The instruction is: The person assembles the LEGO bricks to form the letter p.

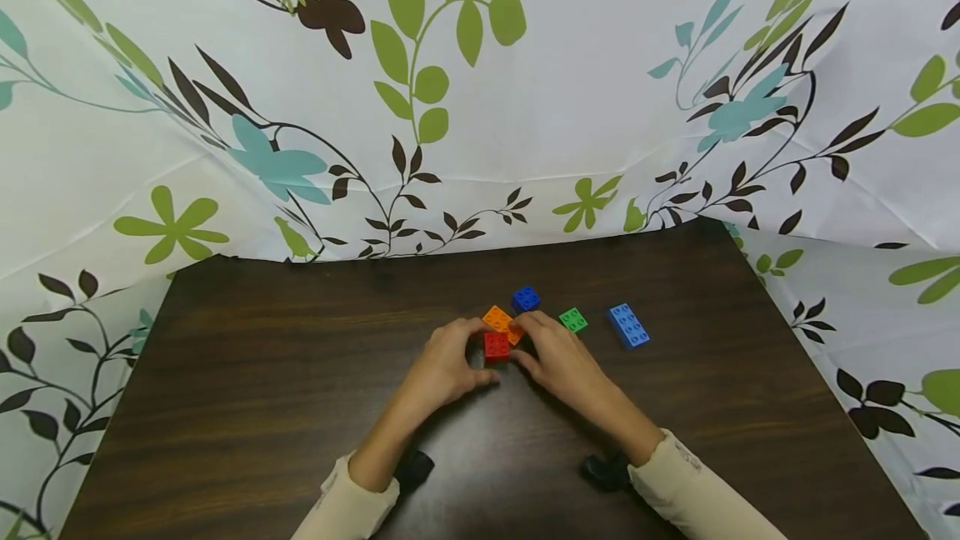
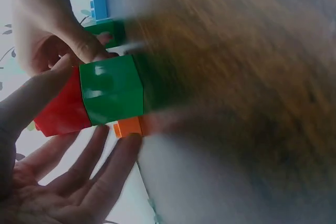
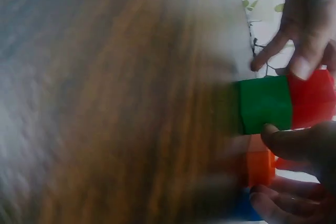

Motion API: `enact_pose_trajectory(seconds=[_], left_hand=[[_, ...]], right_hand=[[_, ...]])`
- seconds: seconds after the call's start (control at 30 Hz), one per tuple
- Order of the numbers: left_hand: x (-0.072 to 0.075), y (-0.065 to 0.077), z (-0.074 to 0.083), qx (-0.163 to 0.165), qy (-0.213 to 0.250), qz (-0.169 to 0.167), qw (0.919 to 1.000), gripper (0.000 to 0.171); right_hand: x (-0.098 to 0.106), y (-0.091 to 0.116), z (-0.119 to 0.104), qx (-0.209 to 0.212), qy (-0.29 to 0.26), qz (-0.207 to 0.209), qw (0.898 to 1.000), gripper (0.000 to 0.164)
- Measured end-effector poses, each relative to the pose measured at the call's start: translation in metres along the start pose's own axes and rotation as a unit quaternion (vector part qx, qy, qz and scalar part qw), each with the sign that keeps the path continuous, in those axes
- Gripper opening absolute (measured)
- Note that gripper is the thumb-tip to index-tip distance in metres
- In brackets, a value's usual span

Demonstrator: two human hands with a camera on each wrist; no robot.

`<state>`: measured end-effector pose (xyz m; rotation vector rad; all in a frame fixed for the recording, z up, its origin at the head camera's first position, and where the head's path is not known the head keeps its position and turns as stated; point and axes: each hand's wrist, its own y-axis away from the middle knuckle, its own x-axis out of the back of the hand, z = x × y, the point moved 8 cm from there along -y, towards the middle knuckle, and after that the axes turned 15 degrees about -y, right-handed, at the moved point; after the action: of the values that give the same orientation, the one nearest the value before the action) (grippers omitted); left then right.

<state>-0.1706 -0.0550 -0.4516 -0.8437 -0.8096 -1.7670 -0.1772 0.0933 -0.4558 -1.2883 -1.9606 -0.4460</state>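
Observation:
A red brick (image 1: 497,347) sits on top of a green brick (image 2: 113,90), right behind which lies an orange brick (image 1: 496,317), partly covered by fingers. With the thumb on the near side and fingers on the far side, my left hand (image 1: 446,361) holds the red brick. My right hand (image 1: 562,357) comes from the other side. Its index fingertip lies on the orange brick; the thumb overlaps the lower edge of the green one in the right wrist view. Exact finger contact behind the bricks is hidden.
Beyond the hands sits a dark blue brick (image 1: 526,299). A smaller green brick (image 1: 573,320) and a long light blue brick (image 1: 628,326) lie to the right. All are on a dark wooden table (image 1: 262,382), backed by a leaf-patterned cloth (image 1: 585,107).

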Motion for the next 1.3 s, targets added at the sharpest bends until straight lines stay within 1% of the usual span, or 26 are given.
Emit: enact_pose_trajectory(seconds=[0.2,0.3,0.4,0.5,0.67,0.77,0.87,1.0,1.13,1.23,1.3], left_hand=[[0.007,0.0,0.004,-0.021,0.034,0.049,0.998,0.044],[0.008,0.001,0.005,-0.028,0.051,0.063,0.9963,0.04],[0.007,0.002,0.004,-0.028,0.071,0.069,0.9948,0.038],[0.006,0.002,0.001,-0.025,0.092,0.068,0.9931,0.036],[0.006,0.002,-0.002,-0.021,0.107,0.074,0.9913,0.033],[0.007,0.002,-0.004,-0.018,0.101,0.08,0.9915,0.033],[0.008,0.001,-0.006,-0.013,0.098,0.08,0.9919,0.034],[0.008,0.0,-0.008,-0.006,0.1,0.073,0.9923,0.033],[0.007,-0.001,-0.008,-0.007,0.103,0.066,0.9924,0.032],[0.006,-0.001,-0.009,-0.003,0.108,0.06,0.9923,0.032],[0.005,-0.002,-0.009,0.001,0.111,0.056,0.9923,0.032]], right_hand=[[-0.002,-0.002,0.003,-0.021,0.008,0.036,0.999,0.036],[-0.002,-0.003,0.004,-0.031,0.008,0.051,0.998,0.036],[-0.001,-0.003,0.006,-0.04,0.001,0.059,0.997,0.039],[0.002,-0.002,0.008,-0.047,-0.004,0.06,0.997,0.044],[0.01,0.001,0.013,-0.058,-0.017,0.053,0.997,0.043],[0.015,0.004,0.014,-0.057,-0.048,0.051,0.996,0.041],[0.021,0.006,0.015,-0.054,-0.105,0.047,0.992,0.039],[0.03,0.007,0.017,-0.053,-0.17,0.047,0.983,0.036],[0.038,0.008,0.021,-0.07,-0.202,0.043,0.976,0.035],[0.041,0.008,0.025,-0.087,-0.236,0.027,0.967,0.035],[0.043,0.008,0.026,-0.096,-0.265,0.016,0.959,0.036]])
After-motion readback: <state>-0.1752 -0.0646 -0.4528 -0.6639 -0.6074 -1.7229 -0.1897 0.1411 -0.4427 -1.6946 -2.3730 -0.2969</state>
